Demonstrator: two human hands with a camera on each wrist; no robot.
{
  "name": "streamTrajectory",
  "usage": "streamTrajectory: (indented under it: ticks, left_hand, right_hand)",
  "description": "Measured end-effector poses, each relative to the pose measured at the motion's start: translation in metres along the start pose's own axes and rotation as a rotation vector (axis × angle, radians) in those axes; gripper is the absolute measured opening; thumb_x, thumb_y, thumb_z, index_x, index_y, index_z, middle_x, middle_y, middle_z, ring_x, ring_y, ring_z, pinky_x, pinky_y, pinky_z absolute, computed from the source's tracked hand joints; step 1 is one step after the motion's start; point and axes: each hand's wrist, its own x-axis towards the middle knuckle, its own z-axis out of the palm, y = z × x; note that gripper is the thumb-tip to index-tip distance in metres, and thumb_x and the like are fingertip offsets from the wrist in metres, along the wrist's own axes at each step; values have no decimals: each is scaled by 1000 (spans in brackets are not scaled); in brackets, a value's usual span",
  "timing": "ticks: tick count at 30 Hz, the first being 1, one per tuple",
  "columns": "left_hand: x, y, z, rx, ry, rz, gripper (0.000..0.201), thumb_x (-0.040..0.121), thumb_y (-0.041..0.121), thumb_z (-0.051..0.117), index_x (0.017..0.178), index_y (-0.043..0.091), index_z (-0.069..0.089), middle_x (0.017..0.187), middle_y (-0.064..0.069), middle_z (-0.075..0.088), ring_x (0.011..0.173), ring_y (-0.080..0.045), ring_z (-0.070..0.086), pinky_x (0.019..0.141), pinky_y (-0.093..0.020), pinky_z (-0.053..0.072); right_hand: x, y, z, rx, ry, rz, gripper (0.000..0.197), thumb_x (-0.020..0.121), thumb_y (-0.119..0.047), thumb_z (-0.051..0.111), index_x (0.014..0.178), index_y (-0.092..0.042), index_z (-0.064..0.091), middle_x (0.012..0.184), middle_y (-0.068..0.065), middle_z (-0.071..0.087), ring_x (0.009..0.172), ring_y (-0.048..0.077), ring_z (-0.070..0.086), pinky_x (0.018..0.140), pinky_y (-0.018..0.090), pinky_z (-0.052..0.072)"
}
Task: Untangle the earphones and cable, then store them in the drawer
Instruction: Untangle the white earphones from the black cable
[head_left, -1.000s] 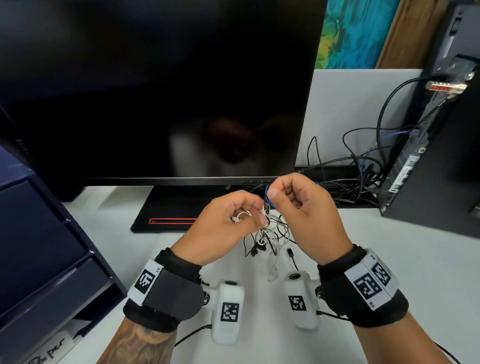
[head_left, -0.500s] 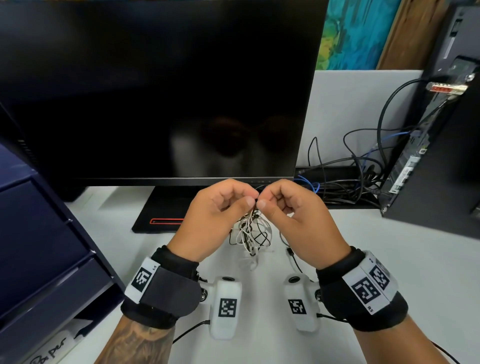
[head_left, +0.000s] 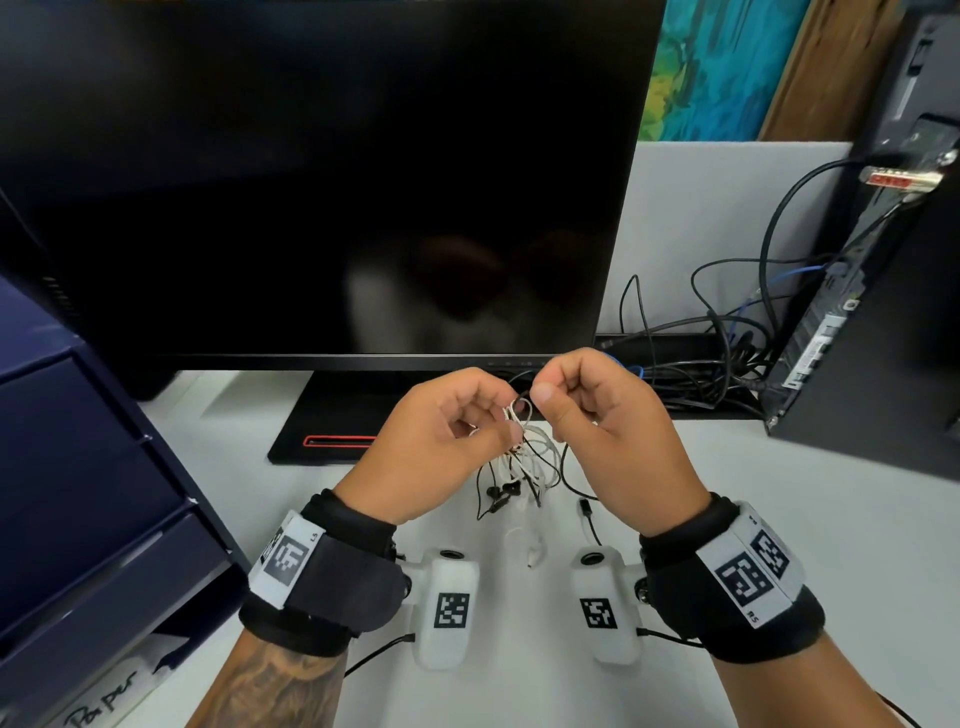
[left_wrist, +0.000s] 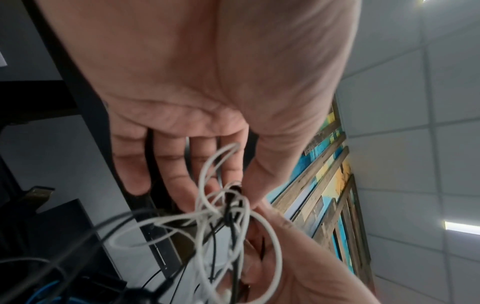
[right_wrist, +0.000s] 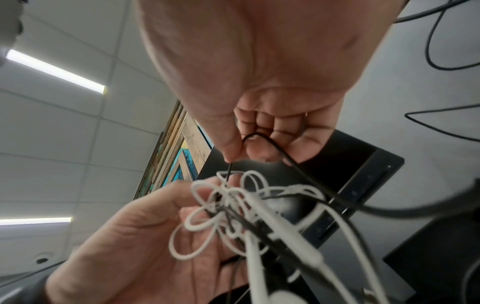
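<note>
Pinching a black cable (right_wrist: 262, 142) between thumb and forefinger, the right hand (head_left: 602, 431) draws it up from the knot. The left hand (head_left: 441, 447) grips the white earphones (head_left: 524, 457), hanging between both. The drawer (head_left: 78, 571) sits far left, nearer the left hand.

A dark monitor (head_left: 322, 176) stands beside a computer tower (head_left: 883, 291).

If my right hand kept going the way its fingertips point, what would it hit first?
Likely the knot of white and black wires just beyond the right hand, then the left hand gripping it; depth is uncertain.
</note>
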Motion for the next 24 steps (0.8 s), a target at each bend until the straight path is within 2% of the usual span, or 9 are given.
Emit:
streamTrajectory:
  ticks: [2, 4, 7, 11, 13, 15, 19, 22, 24]
  left_hand:
    - [0, 2, -1, -42, 19, 18, 15, 90, 6, 73, 99, 17, 71, 86, -2, 71, 78, -12, 66, 74, -31, 55]
    - [-1, 5, -2, -62, 27, 40, 17, 90, 4, 72, 103, 14, 71, 84, -3, 70, 77, -12, 66, 73, -25, 54]
    - [0, 5, -1, -123, 51, 43, 23, 90, -3, 70, 109, 10, 69, 86, -10, 71, 77, -17, 66, 77, -29, 57]
    - [1, 7, -3, -208, 87, 13, 21, 99, -2, 56, 114, 9, 66, 93, -11, 76, 84, -24, 71, 85, -40, 57]
    - [1, 7, -4, -248, 79, -5, 31, 97, -11, 48, 117, 7, 64, 99, -13, 76, 88, -26, 71, 87, -41, 56]
    - [1, 6, -4, -268, 47, -7, 41, 92, -19, 48, 120, 7, 62, 104, -13, 74, 92, -26, 68, 89, -42, 54]
    - [1, 3, 0, -293, 24, 1, 42, 86, -21, 60, 117, 7, 64, 105, -10, 67, 89, -19, 64, 81, -33, 53]
    - [2, 4, 3, -295, 58, 18, 35, 86, -16, 66, 112, 8, 66, 101, -7, 65, 86, -14, 63, 79, -25, 54]
    - [3, 4, 5, -286, 95, 35, 32, 86, -15, 66, 108, 9, 67, 97, -6, 65, 83, -12, 63, 79, -24, 54]
  right_hand:
    - [0, 1, -2, -24, -31, 9, 8, 98, -13, 63, 92, -18, 66, 81, 1, 65, 71, 20, 58, 67, 29, 51]
    - [-1, 0, -2, -29, -66, 14, 7, 97, -11, 65, 92, -16, 67, 81, 4, 66, 72, 23, 60, 66, 26, 51]
    - [-2, 0, 1, -39, -91, 7, 6, 96, -11, 66, 93, -15, 67, 81, 3, 66, 72, 21, 60, 66, 20, 51]
    - [-1, 4, 0, -35, -47, 13, 6, 97, -13, 65, 98, -19, 65, 84, -1, 65, 74, 17, 60, 68, 21, 51]
    - [-1, 6, -1, -15, -23, 15, 13, 97, -13, 65, 104, -24, 64, 86, -1, 65, 75, 17, 60, 70, 22, 51]
    - [-1, 6, 0, -1, -16, 1, 20, 98, -11, 64, 110, -26, 63, 85, 2, 64, 74, 19, 59, 70, 22, 51]
    - [-1, 4, 5, -6, 13, 0, 12, 97, -10, 65, 103, -20, 66, 84, -3, 66, 71, 9, 60, 68, 21, 51]
    - [-2, 4, 7, 27, 8, 12, 7, 97, -9, 65, 96, -16, 65, 80, 1, 67, 70, 18, 62, 66, 29, 55]
    - [-3, 3, 8, 36, 1, 13, 6, 97, -10, 65, 95, -15, 66, 78, 0, 67, 70, 20, 63, 67, 27, 55]
